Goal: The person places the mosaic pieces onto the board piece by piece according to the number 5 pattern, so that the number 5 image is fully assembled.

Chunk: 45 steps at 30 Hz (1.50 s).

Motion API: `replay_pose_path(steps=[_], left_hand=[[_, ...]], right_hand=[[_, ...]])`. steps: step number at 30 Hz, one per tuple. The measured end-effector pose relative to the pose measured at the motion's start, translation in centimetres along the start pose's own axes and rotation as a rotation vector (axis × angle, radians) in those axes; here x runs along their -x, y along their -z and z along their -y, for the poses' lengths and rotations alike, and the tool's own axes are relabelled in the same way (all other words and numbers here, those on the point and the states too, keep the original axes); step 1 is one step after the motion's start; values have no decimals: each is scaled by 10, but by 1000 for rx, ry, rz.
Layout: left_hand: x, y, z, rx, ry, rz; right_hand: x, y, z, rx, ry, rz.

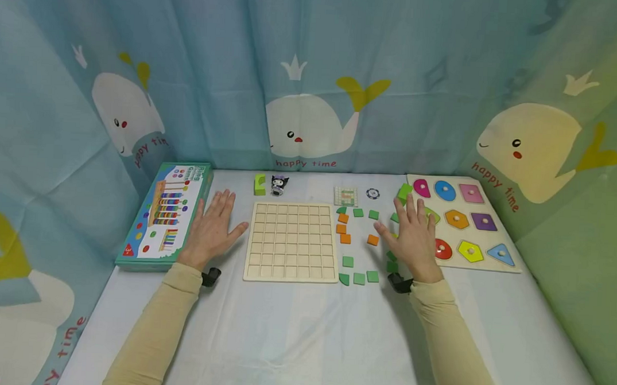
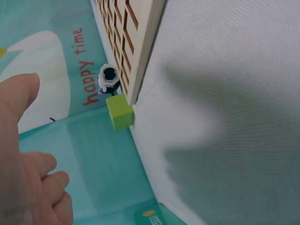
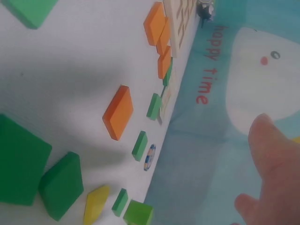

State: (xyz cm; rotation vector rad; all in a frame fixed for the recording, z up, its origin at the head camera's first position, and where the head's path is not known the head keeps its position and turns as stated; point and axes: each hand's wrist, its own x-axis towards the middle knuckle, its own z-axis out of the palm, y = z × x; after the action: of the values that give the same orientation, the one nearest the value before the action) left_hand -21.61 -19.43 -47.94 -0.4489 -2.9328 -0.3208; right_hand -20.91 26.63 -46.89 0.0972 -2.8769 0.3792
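Observation:
My left hand [image 1: 214, 230] is held over the table with straight fingers, between a boxed ring game [image 1: 170, 215] and a wooden grid board [image 1: 292, 243]. It holds nothing, and its shadow falls on the cloth in the left wrist view. My right hand [image 1: 412, 240], fingers spread, is above several small tiles and hides some of them. Green tiles [image 1: 358, 279] and orange tiles [image 1: 372, 240] lie flat right of the grid board. A yellow tile [image 3: 96, 205] shows in the right wrist view. The grid's squares hold no tiles.
A shape puzzle board [image 1: 457, 220] with knobbed pieces lies at the right. Along the back are a green arched block [image 1: 259, 185], a small figurine [image 1: 278, 185], a patterned card [image 1: 346, 196], a poker chip [image 1: 373, 193] and another green block [image 1: 404, 193]. Curtains [image 1: 314, 72] enclose the table.

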Motion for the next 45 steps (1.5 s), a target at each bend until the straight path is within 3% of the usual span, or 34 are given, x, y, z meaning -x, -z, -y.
replay_pose_path(steps=[5,8,15,19,26,35,45], left_hand=[[2,0,0,15,-9,-2],[5,0,-3,83,-11,8],[18,0,-15,347,111,134],[26,-4,-19,395,150,180],[37,-13,-23,409,171,226],[46,-24,-28,350,101,322],[48,-27,-31,294,66,401]], right_hand=[[-2,0,2,-33,15,-2],[-5,-1,5,-101,65,-32],[-18,-6,15,-174,131,-78],[-29,-9,24,-168,190,-107],[-52,-21,38,-109,251,-79],[-74,-42,49,4,264,32],[-82,-57,50,8,237,82]])
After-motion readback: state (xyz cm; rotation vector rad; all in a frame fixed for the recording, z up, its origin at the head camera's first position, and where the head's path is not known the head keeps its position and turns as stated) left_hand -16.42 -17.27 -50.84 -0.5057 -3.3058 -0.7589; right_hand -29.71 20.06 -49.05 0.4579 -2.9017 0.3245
